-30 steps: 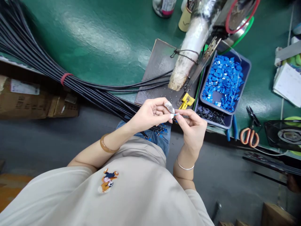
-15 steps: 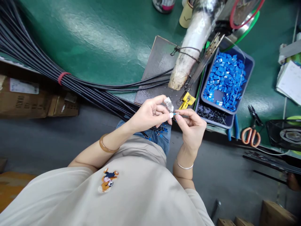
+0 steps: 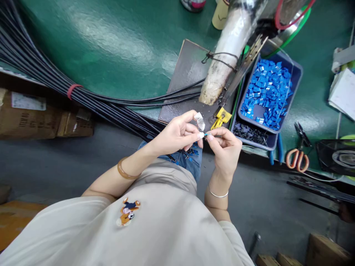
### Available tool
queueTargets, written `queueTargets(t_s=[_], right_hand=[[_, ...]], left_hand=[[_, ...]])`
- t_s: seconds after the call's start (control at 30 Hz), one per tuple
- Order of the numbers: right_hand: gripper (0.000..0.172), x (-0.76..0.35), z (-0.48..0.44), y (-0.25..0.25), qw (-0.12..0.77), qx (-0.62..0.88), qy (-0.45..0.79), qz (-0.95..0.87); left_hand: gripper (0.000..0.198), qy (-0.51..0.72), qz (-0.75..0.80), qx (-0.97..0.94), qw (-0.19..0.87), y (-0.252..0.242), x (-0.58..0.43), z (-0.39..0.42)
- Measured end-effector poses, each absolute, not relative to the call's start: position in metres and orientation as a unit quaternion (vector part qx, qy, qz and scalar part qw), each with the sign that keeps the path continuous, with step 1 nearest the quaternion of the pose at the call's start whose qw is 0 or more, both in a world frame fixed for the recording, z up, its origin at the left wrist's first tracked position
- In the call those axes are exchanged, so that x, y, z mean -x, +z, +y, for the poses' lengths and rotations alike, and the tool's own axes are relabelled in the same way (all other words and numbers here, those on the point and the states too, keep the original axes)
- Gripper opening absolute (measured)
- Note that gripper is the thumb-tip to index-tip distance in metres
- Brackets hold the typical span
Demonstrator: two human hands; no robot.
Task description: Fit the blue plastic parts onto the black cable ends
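My left hand (image 3: pixel 181 133) is closed in a pinch, with whitish wrapping (image 3: pixel 199 121) on a finger and a white covering on the thumb tip. Thin blue-green wires (image 3: pixel 205 135) stick out from this pinch. Thumb and forefinger of my right hand (image 3: pixel 226 147) are pressed together on the other end of these wires. Whatever cable lies inside my left palm is hidden. Below the hands, black cable ends with blue tips (image 3: pixel 189 157) rest on my jeans. A yellow hand tool (image 3: pixel 221 117) lies just beyond my fingers.
A thick bundle of black cables (image 3: pixel 47 72) with a red tie crosses the green bench (image 3: pixel 111 44). Behind my hands is a grey board (image 3: pixel 191 61) under a white wrapped tube (image 3: pixel 219 66). Trays of blue pieces (image 3: pixel 264 88) and orange-handled scissors (image 3: pixel 297 159) are at right.
My right hand has shifted slightly left, closer to my left hand. Both hands keep their pinch on the wires. The view has moved a little.
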State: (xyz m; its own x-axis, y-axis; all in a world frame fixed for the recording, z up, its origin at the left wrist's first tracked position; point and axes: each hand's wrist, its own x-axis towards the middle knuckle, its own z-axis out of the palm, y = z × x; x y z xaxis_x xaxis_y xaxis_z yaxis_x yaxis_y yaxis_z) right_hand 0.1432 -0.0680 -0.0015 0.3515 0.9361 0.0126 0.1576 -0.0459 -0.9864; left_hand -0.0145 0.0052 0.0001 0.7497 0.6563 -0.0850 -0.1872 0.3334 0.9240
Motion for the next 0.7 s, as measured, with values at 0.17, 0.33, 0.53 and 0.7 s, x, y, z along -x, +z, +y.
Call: queueTargets(t_s=[0.17, 0.33, 0.53, 0.7], right_hand=[[0.013, -0.136, -0.065, -0.009, 0.581, 0.595, 0.402, -0.384], [0.006, -0.12, -0.07, -0.012, 0.574, 0.637, 0.244, -0.452], [0.02, -0.12, -0.079, 0.002, 0.516, 0.641, 0.039, -0.567], [0.014, -0.136, -0.078, 0.014, 0.551, 0.651, 0.159, -0.497]], left_hand=[[0.03, 0.296, 0.216, -0.503, 0.783, 0.0, 0.014, 0.003], [0.028, 0.309, 0.223, -0.479, 0.791, -0.001, 0.015, 0.004], [0.018, 0.304, 0.25, -0.449, 0.802, 0.0, 0.015, 0.007], [0.01, 0.292, 0.28, -0.467, 0.786, 0.003, 0.011, 0.007]])
